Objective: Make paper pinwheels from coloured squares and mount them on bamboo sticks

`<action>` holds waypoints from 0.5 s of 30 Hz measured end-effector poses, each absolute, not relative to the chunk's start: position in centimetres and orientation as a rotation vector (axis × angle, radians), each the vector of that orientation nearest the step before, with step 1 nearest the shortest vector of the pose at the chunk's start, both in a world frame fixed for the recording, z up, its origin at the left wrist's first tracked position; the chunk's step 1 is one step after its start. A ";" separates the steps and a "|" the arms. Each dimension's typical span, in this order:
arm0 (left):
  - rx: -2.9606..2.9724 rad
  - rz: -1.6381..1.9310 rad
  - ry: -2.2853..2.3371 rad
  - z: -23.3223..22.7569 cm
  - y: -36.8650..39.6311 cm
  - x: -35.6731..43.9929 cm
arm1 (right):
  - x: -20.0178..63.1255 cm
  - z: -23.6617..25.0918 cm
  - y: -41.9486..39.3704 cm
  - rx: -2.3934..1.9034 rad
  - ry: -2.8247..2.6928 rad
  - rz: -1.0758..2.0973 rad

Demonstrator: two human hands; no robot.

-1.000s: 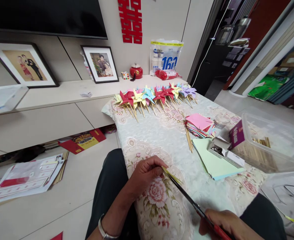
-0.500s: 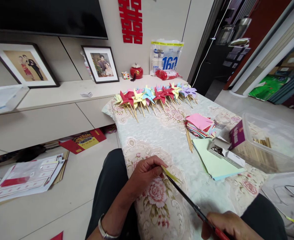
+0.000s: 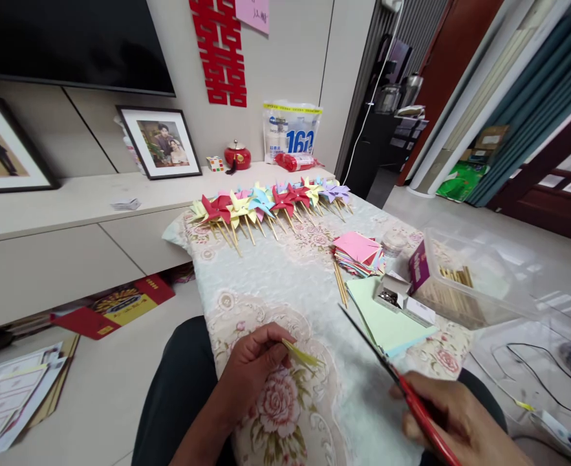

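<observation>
Near the front of the cloth-covered table, my left hand (image 3: pixel 260 359) pinches a small folded piece of yellow paper (image 3: pixel 304 355) between thumb and fingers. My right hand (image 3: pixel 452 411) grips red-handled scissors (image 3: pixel 423 414) at the lower right. The dark blades look closed and point up and left, apart from the paper. Several paper pinwheels (image 3: pixel 260 202) in red, yellow, blue and purple lie on sticks at the table's far end. To the right sits a stack of cut coloured paper squares (image 3: pixel 357 251), with a few thin wooden sticks (image 3: pixel 341 285) beside it.
Pale green sheets (image 3: pixel 370 304) lie under an open small box of metal pieces (image 3: pixel 390 294). A clear plastic bin (image 3: pixel 479 304) holding sticks stands at the right edge. Behind the table, a low cabinet (image 3: pixel 86 213) carries photo frames. Cables (image 3: pixel 532 353) lie on the floor at right.
The scissors have drawn away from the yellow paper, to the right. My left hand keeps the paper pinched. The camera view has turned to the right.
</observation>
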State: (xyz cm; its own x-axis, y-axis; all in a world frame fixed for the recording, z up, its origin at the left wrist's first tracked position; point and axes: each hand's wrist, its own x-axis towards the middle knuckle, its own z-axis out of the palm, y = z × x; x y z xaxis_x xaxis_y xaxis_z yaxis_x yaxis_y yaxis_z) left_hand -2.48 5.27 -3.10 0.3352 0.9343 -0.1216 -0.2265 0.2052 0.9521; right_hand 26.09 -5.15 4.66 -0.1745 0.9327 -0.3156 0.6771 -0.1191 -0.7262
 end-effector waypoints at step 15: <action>0.837 0.992 0.898 -2.9 5.5 -1.8 | 30.4 -0.1 0.0 -2.335 -2.083 -0.025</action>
